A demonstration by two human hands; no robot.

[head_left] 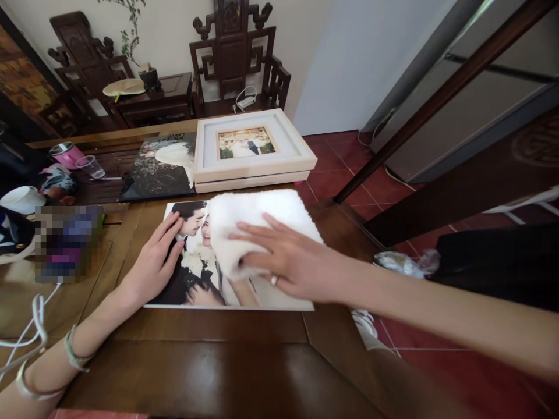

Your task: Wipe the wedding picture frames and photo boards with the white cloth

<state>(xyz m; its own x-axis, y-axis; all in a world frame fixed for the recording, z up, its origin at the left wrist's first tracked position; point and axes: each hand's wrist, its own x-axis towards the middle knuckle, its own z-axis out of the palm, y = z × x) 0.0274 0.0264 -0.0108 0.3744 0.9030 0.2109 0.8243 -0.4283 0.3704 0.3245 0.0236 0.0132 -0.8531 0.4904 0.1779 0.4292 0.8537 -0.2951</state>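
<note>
A photo print point(196, 279) of a couple, one in a dark suit, lies flat on the brown wooden table. My left hand point(152, 262) rests on its left side, fingers stretched out and holding nothing. A thick, fluffy white cloth point(266, 209) covers the print's upper right part and sticks out past its far edge. On top of the cloth lies my right hand point(283, 256), wearing a ring, slightly blurred. Its fingers press and bunch the near edge of the cloth against the print; the thumb is hard to make out.
Beyond the print are stacked light wooden frames point(255, 166) and a dark photo panel point(161, 166). At left are a pink cup point(66, 155), a clear plastic cup point(91, 167), a white cup point(24, 201), a blurred-out object point(67, 244) and a white cable point(39, 326). Carved chairs stand behind.
</note>
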